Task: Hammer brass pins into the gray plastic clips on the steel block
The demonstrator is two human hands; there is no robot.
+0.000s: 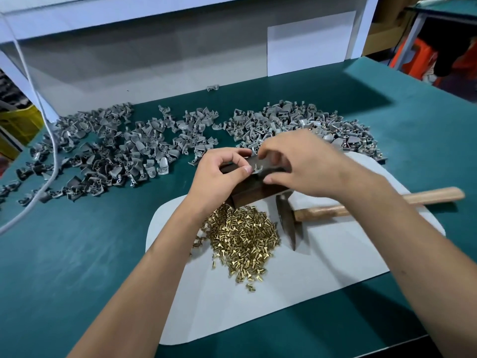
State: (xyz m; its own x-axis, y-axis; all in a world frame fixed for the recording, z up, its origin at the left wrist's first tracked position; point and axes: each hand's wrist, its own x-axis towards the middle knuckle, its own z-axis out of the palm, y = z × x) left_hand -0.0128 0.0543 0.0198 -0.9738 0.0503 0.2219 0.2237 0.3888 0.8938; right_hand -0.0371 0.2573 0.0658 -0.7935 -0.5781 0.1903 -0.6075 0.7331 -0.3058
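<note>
Hands at work over a dark steel block, both arms bare. Left hand curled, thumb and fingers pinching a gray plastic clip on top of the block; small pin tip poking up from the clip just beside the thumbnail. Right hand arched over the far end of the block, fingers bent, thumb down against the block's near edge; cannot tell whether anything sits between those fingertips.

Block: rectangular, brownish-dark metal, dull sheen, resting on a white mat with rounded corners. Mat smooth and flat, lying on a teal work surface with a faintly brushed texture.

Loose heap of brass pins on the mat, right in front of the block and reaching its base: short, shiny, golden, flat-headed, a few strays at the heap's near and left edges. No bin or tray around them.

Hammer lying on the mat just right of the pins: dark, worn steel head with a tapered wedge end pointing toward the viewer, pale wooden handle running off to the right under the right forearm.

Gray plastic clips in wide loose piles beyond the block: a darker spread at left, a lighter mound at right with flecks of brass among them. Curved, hooded shapes with small loops, matte finish. One stray clip farther back by the white wall panel.

White cable draped across the left pile. Yellow crate at far left, contents not visible.
</note>
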